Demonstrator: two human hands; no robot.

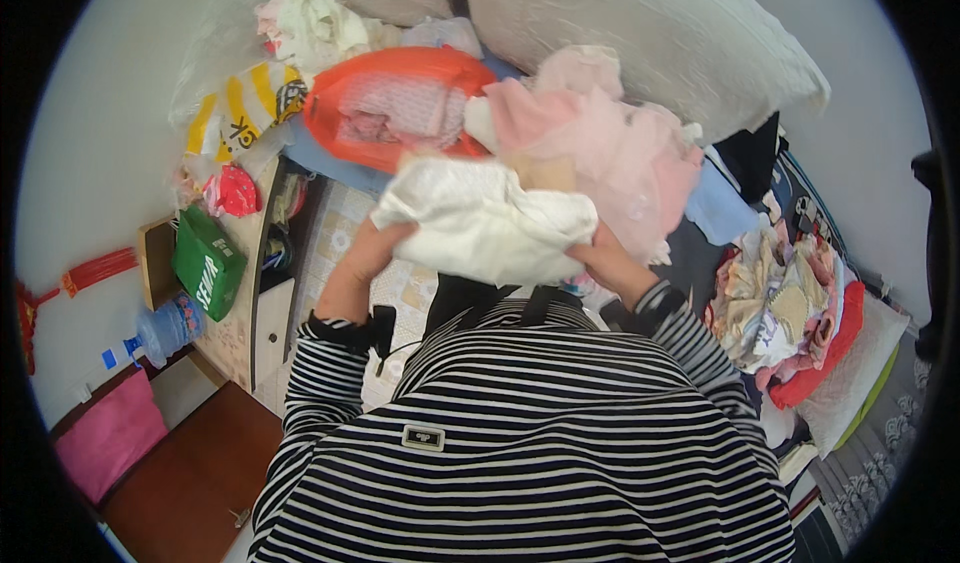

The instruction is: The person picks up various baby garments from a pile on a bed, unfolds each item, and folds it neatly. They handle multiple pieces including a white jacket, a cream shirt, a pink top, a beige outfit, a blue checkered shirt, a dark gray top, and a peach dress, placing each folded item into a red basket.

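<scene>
A white cloth garment (480,221) is stretched between my two hands in front of my waist, its upper edge blurred. My left hand (386,242) grips its left side, and my right hand (600,251) pinches its right end, some fingers hidden by the fabric. Just beyond it lies an open red plastic bag (330,112) with a pale pink knitted item (405,109) inside. Right of the bag spreads a heap of pink clothing (622,150), partly behind the white cloth.
Large wrapped bundles (637,37) lean at the back. A pile of folded clothes (780,300) sits on the right. To the left are a cabinet (271,330), a green bag (208,263), a water bottle (171,330), a yellow-striped plastic bag (240,112) and a brown door (195,473).
</scene>
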